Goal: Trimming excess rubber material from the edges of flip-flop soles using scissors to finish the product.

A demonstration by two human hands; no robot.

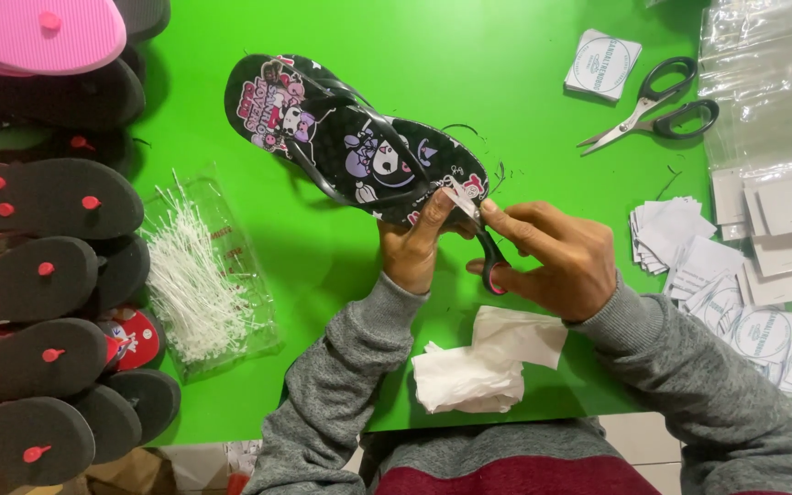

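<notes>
A pair of black flip-flops (341, 128) with cartoon prints lies stacked on the green table (506, 55). My left hand (412, 246) grips the heel end of the pair from below. My right hand (552, 252) holds small scissors with red-and-black handles (490, 257), their tip at a small white tag (460, 202) on the heel. The blades are mostly hidden by my fingers.
Piles of black and pink flip-flops (38, 275) fill the left edge. A clear bag of white plastic fasteners (199, 275) lies beside them. Crumpled white tissue (488, 362) sits near me. Black scissors (657, 105), white label cards (744, 293) and clear bags (763, 82) lie at right.
</notes>
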